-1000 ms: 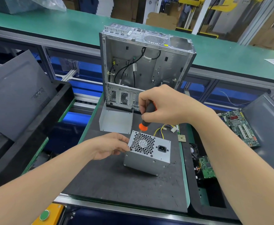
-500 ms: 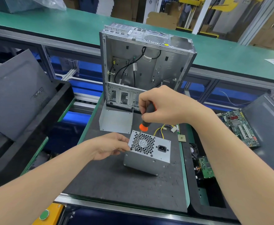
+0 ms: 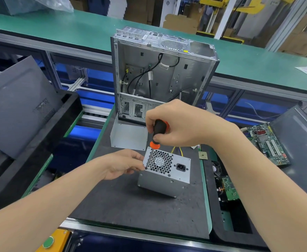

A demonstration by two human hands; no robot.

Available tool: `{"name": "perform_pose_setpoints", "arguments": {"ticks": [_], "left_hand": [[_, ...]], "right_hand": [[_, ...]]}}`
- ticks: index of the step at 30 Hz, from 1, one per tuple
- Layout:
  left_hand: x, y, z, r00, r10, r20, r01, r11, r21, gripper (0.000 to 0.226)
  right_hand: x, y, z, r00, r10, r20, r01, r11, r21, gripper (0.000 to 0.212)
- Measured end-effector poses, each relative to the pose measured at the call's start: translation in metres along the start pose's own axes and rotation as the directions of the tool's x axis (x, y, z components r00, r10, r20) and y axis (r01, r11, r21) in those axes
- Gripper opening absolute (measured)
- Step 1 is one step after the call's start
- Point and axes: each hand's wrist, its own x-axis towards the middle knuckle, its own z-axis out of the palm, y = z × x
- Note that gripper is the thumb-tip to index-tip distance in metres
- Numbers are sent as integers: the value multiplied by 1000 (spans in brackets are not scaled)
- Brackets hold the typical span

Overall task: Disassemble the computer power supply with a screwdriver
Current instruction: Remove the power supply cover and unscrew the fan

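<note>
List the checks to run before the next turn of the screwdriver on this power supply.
1. Right hand grips the screwdriver handle: ok.
2. Tip at the near-left corner screw on the grille face of the power supply: ok. Seated in the screw head: cannot tell.
3. Left hand holds the power supply's left edge: ok.
4. Power supply rests on the black mat: ok.
5. Yellow wires lie behind the unit, away from the shaft: ok.

power supply (image 3: 164, 171): sat on mat (image 3: 131, 206), near right edge | right hand (image 3: 176, 122): gripped screwdriver (image 3: 160, 126), tip at unit's near-left top corner | left hand (image 3: 123, 164): pinched that corner | computer case (image 3: 163, 75): stood at mat's far edge
</note>
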Motion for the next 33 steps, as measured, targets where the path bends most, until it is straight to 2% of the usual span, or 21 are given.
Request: {"name": "perform_pose_setpoints", "arguments": {"ticks": [1, 3, 4, 6, 10, 12, 15, 18, 21, 22, 24, 25, 29, 33], "left_hand": [[0, 0, 0, 1000, 1, 3, -1, 1000, -4, 22], [0, 0, 0, 1000, -1, 11, 1, 1000, -6, 22], [0, 0, -1, 1000, -4, 15, 4, 1000, -5, 22], [0, 1, -2, 1000, -8, 28, 8, 1000, -6, 22], [-1, 3, -3, 1000, -7, 28, 7, 1000, 1, 23], [-2, 4, -3, 1000, -5, 24, 5, 1000, 6, 23], [-2, 5, -3, 1000, -6, 22, 5, 1000, 5, 18], [-2, 5, -3, 999, -18, 47, 17, 1000, 19, 18], [-1, 4, -4, 998, -24, 50, 23, 1000, 20, 18], [0, 4, -5, 998, -21, 51, 20, 1000, 16, 18], [-1, 4, -5, 998, -19, 58, 18, 1000, 11, 18], [-1, 4, -6, 998, -20, 61, 19, 1000, 12, 19], [-1, 6, -6, 998, -18, 53, 17, 1000, 5, 19], [-3, 8, -6, 997, -1, 78, 0, 1000, 9, 14]], "right_hand": [[1, -3, 2, 999, 47, -15, -48, 997, -54, 16], [4, -7, 8, 978, 202, -54, -209, 958, -198, 46], [6, -9, 10, 966, 250, -66, -258, 932, -256, 54], [8, -12, 12, 977, 206, -50, -212, 948, -238, 47], [6, -15, 4, 999, 38, 31, -35, 996, -77, 13], [5, -13, 3, 998, -30, 53, 33, 997, -66, 12], [4, -10, -5, 994, -79, 79, 80, 997, -7, 23], [5, -10, -13, 986, -67, 154, 69, 998, -5, 34], [8, -15, -7, 991, 12, 135, 0, 996, -90, 15], [9, -17, -2, 994, 73, 86, -60, 987, -151, 20], [14, -23, 6, 983, 186, -4, -179, 940, -289, 44], [16, -23, 10, 982, 186, -29, -186, 933, -307, 44], [16, -19, 2, 997, 29, 70, -19, 992, -127, 21], [12, -19, -7, 990, -81, 118, 80, 997, 16, 39]]}}
